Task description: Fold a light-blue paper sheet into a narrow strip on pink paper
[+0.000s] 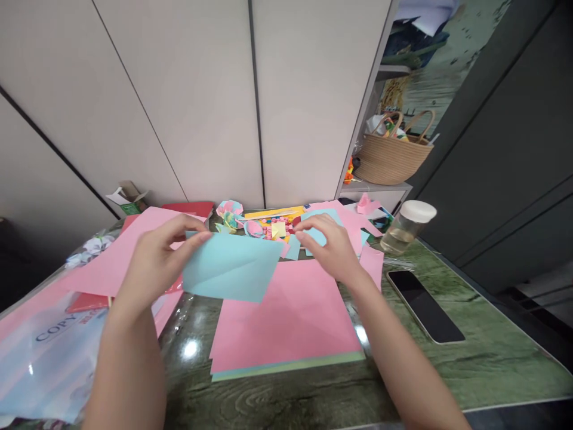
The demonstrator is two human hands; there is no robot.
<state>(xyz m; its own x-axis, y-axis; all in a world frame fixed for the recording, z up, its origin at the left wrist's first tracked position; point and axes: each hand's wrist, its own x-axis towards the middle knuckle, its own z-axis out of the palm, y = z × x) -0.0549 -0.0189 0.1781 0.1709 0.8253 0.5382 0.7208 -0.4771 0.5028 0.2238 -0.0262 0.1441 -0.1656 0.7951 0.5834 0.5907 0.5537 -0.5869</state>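
My left hand [172, 251] is closed, pinching the upper left corner of a light blue sheet of paper [233, 266] between thumb and fingers. The sheet hangs tilted in the air, with a faint crease across it. Just beyond its right edge is my right hand [329, 245], its fingers curved and the thumb tip slightly apart from the fingertips, with nothing visible between them. Beneath both hands lies a stack of coloured paper [286, 322], pink on top, with blue and green edges showing at the front.
A phone [425, 306] and a white-lidded jar [408, 227] stand at the right. Paper flowers [230, 209] and small pink pieces [271, 228] lie at the back. Left are a pink sheet [111, 257] and a plastic paper packet [54, 358]. A woven basket [394, 156] sits on a shelf.
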